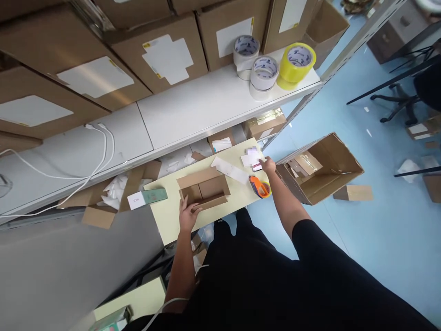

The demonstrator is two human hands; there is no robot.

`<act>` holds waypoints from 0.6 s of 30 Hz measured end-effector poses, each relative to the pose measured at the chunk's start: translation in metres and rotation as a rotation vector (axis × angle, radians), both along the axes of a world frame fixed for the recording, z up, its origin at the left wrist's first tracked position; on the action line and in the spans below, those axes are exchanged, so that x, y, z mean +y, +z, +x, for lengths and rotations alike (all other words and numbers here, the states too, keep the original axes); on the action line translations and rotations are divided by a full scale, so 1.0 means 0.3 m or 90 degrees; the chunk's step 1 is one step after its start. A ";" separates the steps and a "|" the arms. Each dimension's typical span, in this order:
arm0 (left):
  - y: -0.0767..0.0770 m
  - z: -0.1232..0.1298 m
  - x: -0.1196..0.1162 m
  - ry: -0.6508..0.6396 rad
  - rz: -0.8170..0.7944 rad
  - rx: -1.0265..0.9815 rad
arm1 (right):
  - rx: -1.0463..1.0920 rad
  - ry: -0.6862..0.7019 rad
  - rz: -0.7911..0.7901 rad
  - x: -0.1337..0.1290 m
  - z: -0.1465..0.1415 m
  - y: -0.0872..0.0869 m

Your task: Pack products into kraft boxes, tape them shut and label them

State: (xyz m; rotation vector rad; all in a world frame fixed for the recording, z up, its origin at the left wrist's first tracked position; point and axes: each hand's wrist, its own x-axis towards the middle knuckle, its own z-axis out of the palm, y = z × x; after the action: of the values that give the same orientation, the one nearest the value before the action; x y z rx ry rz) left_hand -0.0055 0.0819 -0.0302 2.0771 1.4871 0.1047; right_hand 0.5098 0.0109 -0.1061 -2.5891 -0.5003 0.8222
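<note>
My left hand rests with spread fingers at the near left corner of an open cardboard box on the pale yellow table. The box's flaps stand apart. At the table's right end, my right hand has its fingers closed at the edge of some white papers or cards; its fingertips are too small to make out well. An orange tape dispenser lies just below that hand. Between box and papers lies a white strip. A green and white box sits at the table's left end.
Behind the table runs a white shelf with closed cartons, white tape rolls and yellow tape rolls. A large open carton stands on the floor at right. White cables hang over the shelf at left.
</note>
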 end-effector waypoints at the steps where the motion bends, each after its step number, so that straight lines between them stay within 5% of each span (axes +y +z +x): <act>1: -0.001 0.005 -0.001 0.004 0.000 0.005 | 0.010 -0.007 -0.004 0.013 0.018 -0.023; 8: -0.002 0.025 -0.003 0.028 -0.004 0.023 | 0.038 -0.018 0.017 0.034 0.057 -0.092; 13: -0.003 0.032 -0.001 0.041 -0.006 0.017 | 0.052 -0.070 0.155 -0.013 0.050 -0.046; 18: -0.018 0.035 -0.007 0.059 -0.009 0.008 | 0.201 -0.067 0.279 0.022 -0.066 0.021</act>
State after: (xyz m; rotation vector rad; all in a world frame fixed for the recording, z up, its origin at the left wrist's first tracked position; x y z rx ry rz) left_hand 0.0049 0.0798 -0.0357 2.0015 1.5884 0.1167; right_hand 0.4900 0.0174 -0.0999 -2.0243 -0.3942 0.9422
